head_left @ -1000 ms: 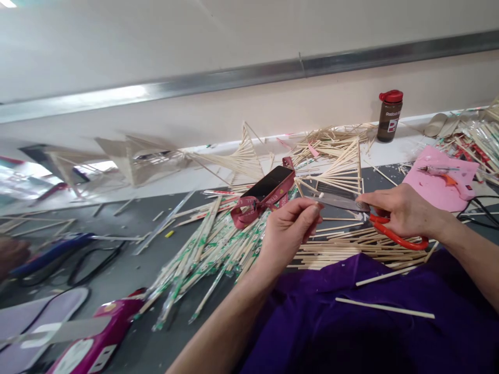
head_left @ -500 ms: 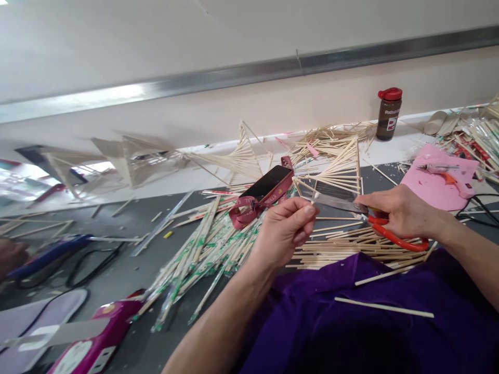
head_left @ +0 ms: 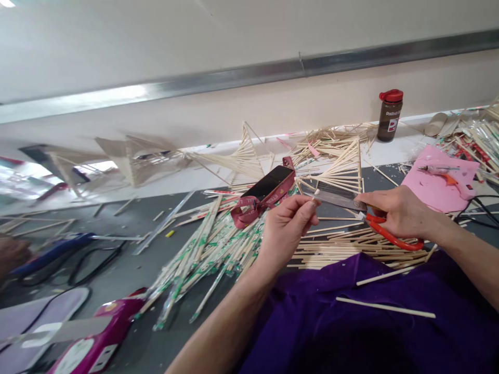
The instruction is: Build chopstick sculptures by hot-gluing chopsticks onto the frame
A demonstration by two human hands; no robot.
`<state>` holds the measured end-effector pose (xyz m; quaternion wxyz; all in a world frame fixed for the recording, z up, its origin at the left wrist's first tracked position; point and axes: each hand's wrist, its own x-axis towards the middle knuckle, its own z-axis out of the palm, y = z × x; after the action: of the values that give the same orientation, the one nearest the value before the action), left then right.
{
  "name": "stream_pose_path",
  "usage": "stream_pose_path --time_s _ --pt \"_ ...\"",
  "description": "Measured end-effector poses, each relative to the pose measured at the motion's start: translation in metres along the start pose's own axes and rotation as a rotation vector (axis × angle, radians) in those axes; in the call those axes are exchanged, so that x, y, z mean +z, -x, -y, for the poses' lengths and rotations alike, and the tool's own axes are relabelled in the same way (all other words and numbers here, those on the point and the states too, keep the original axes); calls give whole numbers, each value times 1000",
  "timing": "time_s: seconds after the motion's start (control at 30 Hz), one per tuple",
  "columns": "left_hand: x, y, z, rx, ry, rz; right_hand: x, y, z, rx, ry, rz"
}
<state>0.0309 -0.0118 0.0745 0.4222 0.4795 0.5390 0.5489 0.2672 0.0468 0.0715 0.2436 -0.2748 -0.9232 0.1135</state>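
Orange-handled scissors (head_left: 393,236) are in my right hand (head_left: 407,210), with their blades pointing left. The blades lie at a small pale stick end (head_left: 316,194) that pokes up from the pinched thumb and fingers of my left hand (head_left: 290,223). Most of that stick is hidden by my fingers. Just behind the blades stands a fan-shaped frame (head_left: 343,171) of wooden sticks. Below my hands lies a layer of bare wooden sticks (head_left: 331,252). Two loose sticks rest on the purple cloth (head_left: 312,322) over my lap, one of them a pale stick (head_left: 385,307).
Left of my hands lie wrapped chopsticks (head_left: 218,249) and a phone (head_left: 268,182) with a red lanyard (head_left: 244,213). A bottle (head_left: 390,117) stands at the back. Pink paper (head_left: 440,179) is at right. At far left, another person's hand (head_left: 13,254) is near a blue tool (head_left: 54,254).
The view has shifted slightly. The scissors' handles have drawn a little closer together, while my left hand keeps its pinch by the blades.
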Motion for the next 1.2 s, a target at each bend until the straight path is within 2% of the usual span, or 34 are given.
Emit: stream_pose_path --time_s 0.1,0.2,0.47,0.57,0.73,0.87,1.03,1.1,1.2 --pt "-1 4 -1 149 -195 -30 7 1 2 -9 55 -44" --pt "1 7 0 232 -336 -8 9 1 4 -16 90 -39" --pt "9 13 7 229 -365 -7 14 1 7 -36 78 -32" --pt "8 12 9 131 -227 60 14 1 7 -66 35 -54" --pt "5 11 0 -174 90 255 7 1 4 -119 -33 -22" --pt "3 10 -8 -346 270 410 -1 1 4 -171 -81 -2" --pt "-1 7 -5 -517 435 641 -6 1 4 -205 -139 17" --pt "-1 5 -2 -494 409 617 -6 1 3 -204 -132 18" --pt "2 5 2 -295 236 379 0 0 3 -161 -65 -22"
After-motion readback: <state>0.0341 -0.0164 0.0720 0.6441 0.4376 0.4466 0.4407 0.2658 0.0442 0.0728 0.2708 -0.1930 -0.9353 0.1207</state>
